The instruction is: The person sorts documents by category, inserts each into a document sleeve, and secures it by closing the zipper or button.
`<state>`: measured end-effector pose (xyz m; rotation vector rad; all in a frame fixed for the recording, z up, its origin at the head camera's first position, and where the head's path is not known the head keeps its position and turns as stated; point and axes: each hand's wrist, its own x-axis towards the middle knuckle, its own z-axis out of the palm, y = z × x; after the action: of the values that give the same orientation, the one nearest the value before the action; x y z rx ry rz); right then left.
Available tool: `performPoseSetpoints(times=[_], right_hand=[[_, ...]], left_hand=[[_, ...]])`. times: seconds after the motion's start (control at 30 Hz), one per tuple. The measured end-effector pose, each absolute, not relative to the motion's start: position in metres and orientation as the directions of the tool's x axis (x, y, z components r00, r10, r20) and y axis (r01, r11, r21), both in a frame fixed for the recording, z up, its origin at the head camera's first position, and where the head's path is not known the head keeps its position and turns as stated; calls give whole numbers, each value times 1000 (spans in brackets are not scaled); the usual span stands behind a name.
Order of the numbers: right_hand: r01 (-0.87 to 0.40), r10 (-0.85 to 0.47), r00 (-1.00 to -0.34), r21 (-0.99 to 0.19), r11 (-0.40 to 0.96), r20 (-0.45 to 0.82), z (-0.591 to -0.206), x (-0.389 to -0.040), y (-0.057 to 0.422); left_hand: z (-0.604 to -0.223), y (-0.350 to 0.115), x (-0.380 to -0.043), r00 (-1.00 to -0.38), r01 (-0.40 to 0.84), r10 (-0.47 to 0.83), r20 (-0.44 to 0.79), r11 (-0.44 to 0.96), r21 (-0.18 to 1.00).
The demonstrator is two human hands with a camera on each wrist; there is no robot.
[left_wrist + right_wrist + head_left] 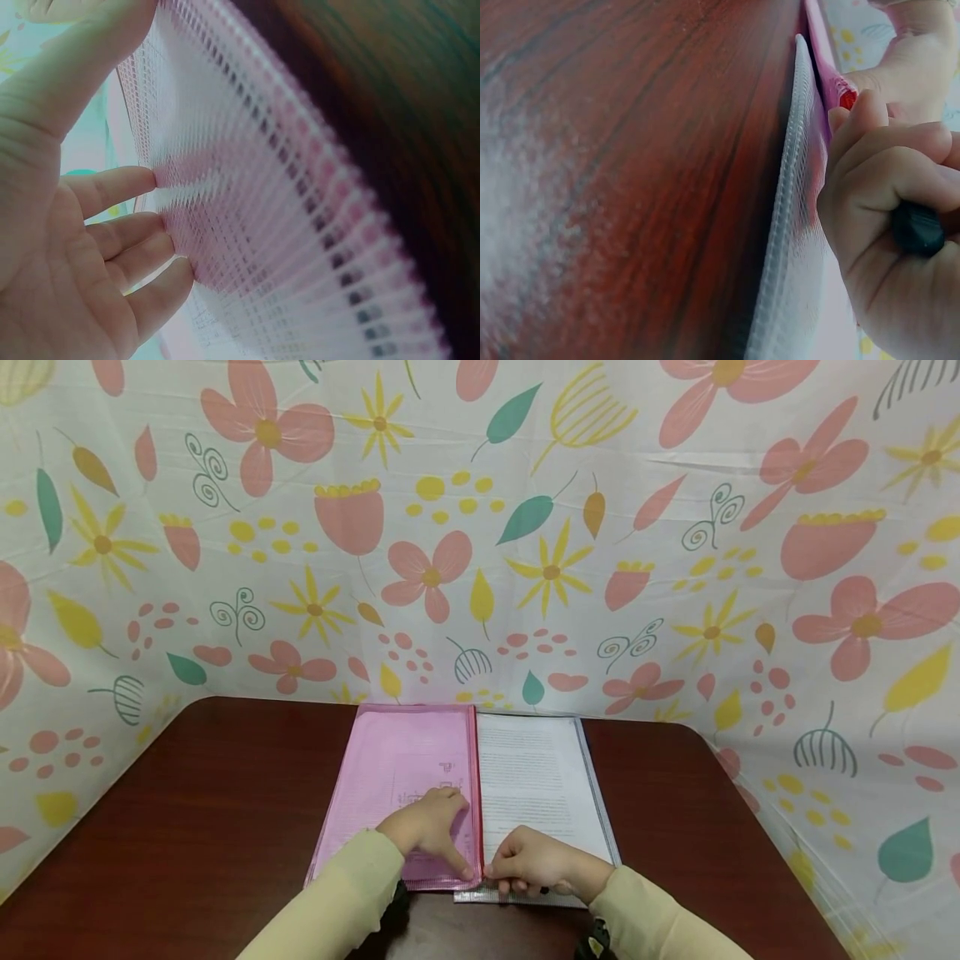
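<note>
A pink mesh zipper document pouch (pixel 375 760) with printed sheets inside lies on the table, a red zip (pixel 476 777) along its right side. My left hand (pixel 431 822) rests on it with fingers spread and thumb pressing near its lower right corner; in the left wrist view the fingertips touch the mesh. My right hand (pixel 543 864) is curled at that same corner, thumb and forefinger at the end of the red zip. Inside its curled fingers shows the end of a black, pen-like object (pixel 919 229); the rest is hidden.
A clear mesh zipper pouch (pixel 540 768) with a printed page lies to the right, partly under the pink one. Both are on a dark brown wooden table (pixel 187 827). A flower-patterned cloth (pixel 450 527) hangs behind and at the sides.
</note>
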<state>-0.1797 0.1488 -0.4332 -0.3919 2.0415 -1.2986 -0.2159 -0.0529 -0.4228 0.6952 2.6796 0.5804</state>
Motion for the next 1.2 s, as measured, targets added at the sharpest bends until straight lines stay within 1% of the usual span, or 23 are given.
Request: performPoseSetpoints(times=[0.1, 0.3, 0.57, 0.87, 1.2], right_hand=[[96, -568, -733, -884, 458, -375, -434, -180, 148], [92, -540, -768, -894, 438, -343, -435, -182, 146], [129, -499, -807, -919, 373, -316, -439, -183, 140], [137, -450, -849, -937, 321, -278, -443, -185, 137], [167, -348, -899, -941, 293, -268, -444, -189, 132]], left_hand=[[-422, -53, -215, -834, 391, 519, -190, 797, 461], [-421, -53, -214, -837, 377, 510, -197, 800, 467], [-421, -53, -214, -840, 381, 505, -195, 808, 449], [-420, -52, -213, -841, 384, 504, -199, 813, 437], [-417, -51, -210, -843, 376, 498, -204, 817, 437]])
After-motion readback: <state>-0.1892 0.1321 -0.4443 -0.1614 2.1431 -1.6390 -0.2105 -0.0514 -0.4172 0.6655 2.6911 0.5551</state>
